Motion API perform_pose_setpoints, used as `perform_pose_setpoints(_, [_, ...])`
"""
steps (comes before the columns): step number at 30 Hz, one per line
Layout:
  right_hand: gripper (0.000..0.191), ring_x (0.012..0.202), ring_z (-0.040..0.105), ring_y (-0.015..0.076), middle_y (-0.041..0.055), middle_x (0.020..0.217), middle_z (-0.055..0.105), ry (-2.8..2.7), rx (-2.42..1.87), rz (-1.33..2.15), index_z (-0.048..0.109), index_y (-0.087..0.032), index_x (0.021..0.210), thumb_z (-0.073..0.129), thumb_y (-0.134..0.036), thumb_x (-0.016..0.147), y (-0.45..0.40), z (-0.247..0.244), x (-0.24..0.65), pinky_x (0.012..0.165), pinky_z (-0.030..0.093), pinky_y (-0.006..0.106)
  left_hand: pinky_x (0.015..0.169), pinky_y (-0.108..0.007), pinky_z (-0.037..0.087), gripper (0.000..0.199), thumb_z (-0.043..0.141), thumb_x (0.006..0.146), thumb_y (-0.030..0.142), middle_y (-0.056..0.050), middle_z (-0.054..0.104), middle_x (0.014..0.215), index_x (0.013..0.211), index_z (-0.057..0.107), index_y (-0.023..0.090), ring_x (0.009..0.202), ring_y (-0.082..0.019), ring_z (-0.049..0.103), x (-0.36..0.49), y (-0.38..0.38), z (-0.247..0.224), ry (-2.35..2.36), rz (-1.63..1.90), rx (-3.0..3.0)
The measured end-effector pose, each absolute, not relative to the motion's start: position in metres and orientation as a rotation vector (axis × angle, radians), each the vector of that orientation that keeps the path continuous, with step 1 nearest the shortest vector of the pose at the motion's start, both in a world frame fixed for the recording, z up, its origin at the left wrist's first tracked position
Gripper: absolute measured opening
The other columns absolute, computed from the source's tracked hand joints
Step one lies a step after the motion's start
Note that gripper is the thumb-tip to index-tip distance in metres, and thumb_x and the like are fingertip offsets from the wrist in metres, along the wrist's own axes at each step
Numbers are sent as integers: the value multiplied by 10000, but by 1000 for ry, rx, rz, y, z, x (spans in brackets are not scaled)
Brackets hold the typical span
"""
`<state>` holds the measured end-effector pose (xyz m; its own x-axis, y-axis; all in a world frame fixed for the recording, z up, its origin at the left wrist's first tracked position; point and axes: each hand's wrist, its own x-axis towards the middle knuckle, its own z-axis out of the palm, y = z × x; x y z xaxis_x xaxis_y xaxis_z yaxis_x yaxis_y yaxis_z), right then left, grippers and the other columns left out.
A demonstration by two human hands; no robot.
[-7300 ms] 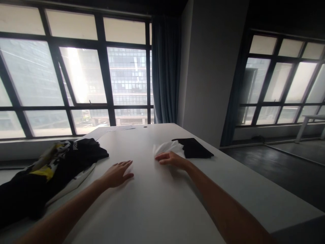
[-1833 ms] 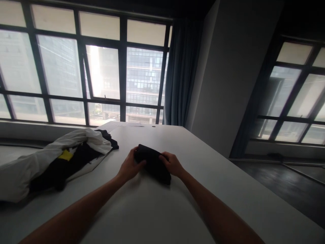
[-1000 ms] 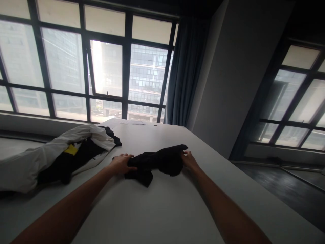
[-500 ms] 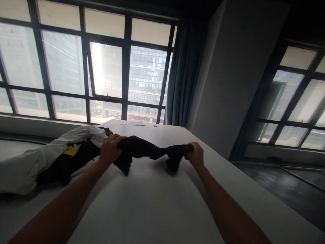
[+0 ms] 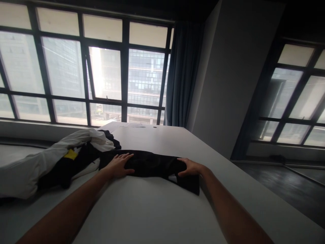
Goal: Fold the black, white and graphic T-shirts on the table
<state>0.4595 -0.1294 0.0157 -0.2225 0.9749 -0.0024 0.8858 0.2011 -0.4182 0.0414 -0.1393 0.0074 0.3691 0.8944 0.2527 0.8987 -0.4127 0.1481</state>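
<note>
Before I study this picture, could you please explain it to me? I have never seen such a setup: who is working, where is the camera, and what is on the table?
There is no robot here. A person works with two bare hands, and the camera is worn on the head, looking forward and down.

On the white table, a black cloth is spread sideways. The left hand and the right hand rest on it, one near each end, fingers apart. Neither seems to grip it.

On the left lies a white garment, partly over dark fabric with a yellow patch. Behind the table are windows and a blue curtain.
</note>
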Motion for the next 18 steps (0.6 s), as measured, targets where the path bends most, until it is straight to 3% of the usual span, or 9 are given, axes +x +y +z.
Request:
perform_pose_setpoints(2, [986,1282,486,337,121,1424,516,-2253,-1783,509,563,-240,1356,888,-424,444,-133,17,448,1022,435,404,1051,-476,384,746,587,773,572,-162,560,1410,1423,483,221,1292,-351,507,48,-141,4,-1729,-428,-2587])
perform_pose_setpoints(7, [499,889,666,229,30,970,725,-2386,-1636,654,706,-226,1065,729,-168,570,-132,15,424,734,515,281,803,-343,520,379,611,749,416,-59,769,940,1084,727,284,874,-266,703,50,-150,34,-1537,-267,-2895])
perform_pose_setpoints(10, [371,842,666,243,29,841,720,-2464,-1697,426,736,-230,874,670,-64,549,-114,27,405,703,498,285,768,-331,521,280,665,678,351,-27,765,867,937,758,303,830,-258,698,33,-155,76,-1553,-234,-2840])
perform_pose_setpoints(12, [332,902,661,275,71,903,717,-2328,-1731,96,735,-222,880,649,-64,601,-93,49,383,765,499,321,827,-363,510,316,650,669,266,-43,751,975,964,759,298,930,-287,685,15,-160,111,-1605,-344,-2565])
perform_pose_setpoints(15, [408,1100,604,308,159,1265,607,-1880,-1534,-270,634,-174,1213,541,-160,815,-55,97,331,929,471,393,816,-433,516,359,554,792,278,-70,695,1026,1114,714,272,906,-308,682,-17,-171,165,-1730,-489,-1999])
perform_pose_setpoints(18, [633,1418,299,344,169,1560,306,-1843,-1315,-312,331,-146,1492,519,-240,895,-28,136,270,1139,273,502,738,-486,531,442,464,886,327,-113,635,1069,1295,597,222,882,-350,672,-51,-181,200,-1779,-558,-1574])
